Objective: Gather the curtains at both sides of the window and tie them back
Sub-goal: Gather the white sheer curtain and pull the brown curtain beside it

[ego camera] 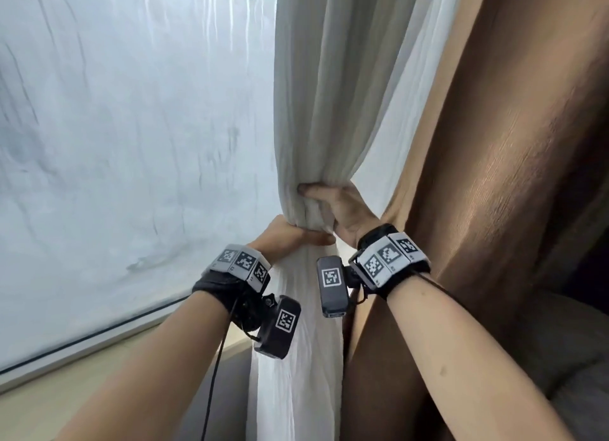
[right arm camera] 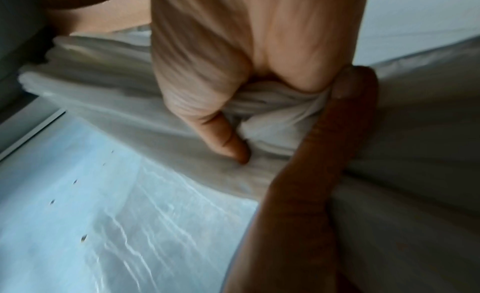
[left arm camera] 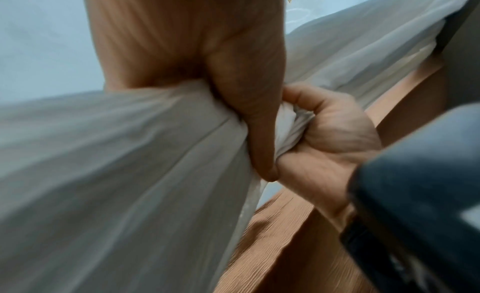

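A white sheer curtain [ego camera: 313, 111] hangs bunched into one column in the middle of the head view. My left hand [ego camera: 293, 233] grips the bunch from the left, its fingers wrapped behind the cloth. My right hand [ego camera: 336, 205] grips the same bunch just above, thumb pressed into the folds. In the left wrist view my left hand [left arm camera: 249, 116] squeezes the white curtain [left arm camera: 103, 174], with the right hand [left arm camera: 335, 137] touching it. The right wrist view shows my right hand [right arm camera: 207, 88] holding the gathered white cloth [right arm camera: 270, 106]. No tie-back is in sight.
A heavy brown curtain [ego camera: 494, 150] hangs right behind my right wrist. The window [ego camera: 131, 127], covered with a wrinkled film, fills the left. A pale sill [ego camera: 99, 358] runs below it. A grey cushion [ego camera: 566, 348] lies at lower right.
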`<state>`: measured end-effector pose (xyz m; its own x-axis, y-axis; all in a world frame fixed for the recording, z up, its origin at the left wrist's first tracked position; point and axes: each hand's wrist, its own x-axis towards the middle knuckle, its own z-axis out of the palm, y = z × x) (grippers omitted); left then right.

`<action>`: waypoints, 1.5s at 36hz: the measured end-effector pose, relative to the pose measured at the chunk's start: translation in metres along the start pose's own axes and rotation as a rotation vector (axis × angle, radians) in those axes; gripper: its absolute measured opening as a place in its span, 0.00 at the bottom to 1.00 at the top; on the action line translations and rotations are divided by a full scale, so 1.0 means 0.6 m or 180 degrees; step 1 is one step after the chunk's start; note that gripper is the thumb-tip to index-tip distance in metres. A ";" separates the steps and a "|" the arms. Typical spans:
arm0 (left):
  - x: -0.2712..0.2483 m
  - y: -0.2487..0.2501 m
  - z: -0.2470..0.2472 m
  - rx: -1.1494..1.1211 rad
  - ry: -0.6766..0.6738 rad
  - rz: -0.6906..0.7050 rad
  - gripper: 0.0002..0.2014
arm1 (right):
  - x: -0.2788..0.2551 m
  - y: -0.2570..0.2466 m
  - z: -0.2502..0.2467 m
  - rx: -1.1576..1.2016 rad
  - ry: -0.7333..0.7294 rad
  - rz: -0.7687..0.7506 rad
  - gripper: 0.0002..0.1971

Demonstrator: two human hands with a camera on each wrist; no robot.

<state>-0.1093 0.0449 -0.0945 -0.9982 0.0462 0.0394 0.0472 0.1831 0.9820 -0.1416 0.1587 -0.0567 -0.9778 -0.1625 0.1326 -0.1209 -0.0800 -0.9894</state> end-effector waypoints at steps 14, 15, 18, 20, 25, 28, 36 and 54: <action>0.022 -0.002 0.032 -0.0181 0.0418 0.0343 0.11 | -0.017 -0.010 -0.008 -0.1050 0.0369 -0.0376 0.10; 0.020 0.002 0.034 -0.0176 0.0362 0.0353 0.11 | -0.020 -0.003 -0.007 -0.1042 0.0582 -0.0519 0.12; 0.023 0.005 0.031 -0.0176 0.0372 0.0298 0.12 | -0.029 0.010 -0.005 -0.0797 0.1211 -0.1042 0.20; 0.021 0.001 0.022 -0.0237 0.0483 0.0207 0.14 | -0.030 0.009 -0.011 -0.0384 0.1450 -0.1306 0.25; 0.010 -0.001 -0.005 -0.0309 0.0382 -0.0047 0.20 | -0.007 -0.005 -0.053 -0.0236 0.1459 -0.0774 0.55; -0.004 0.002 -0.002 -0.0285 0.0206 -0.0242 0.18 | -0.007 -0.010 -0.064 0.0005 0.0584 -0.0102 0.66; 0.008 -0.008 0.016 0.0028 0.0309 0.0296 0.28 | -0.028 -0.006 -0.016 0.0153 -0.0705 -0.0055 0.19; 0.001 -0.030 -0.029 -0.0218 0.0329 0.0121 0.14 | -0.009 0.007 -0.045 0.0435 0.1028 -0.0497 0.43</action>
<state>-0.1112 0.0247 -0.1090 -0.9945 -0.0504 0.0921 0.0858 0.1154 0.9896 -0.1412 0.1855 -0.0630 -0.9557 0.1786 0.2341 -0.2699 -0.2133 -0.9390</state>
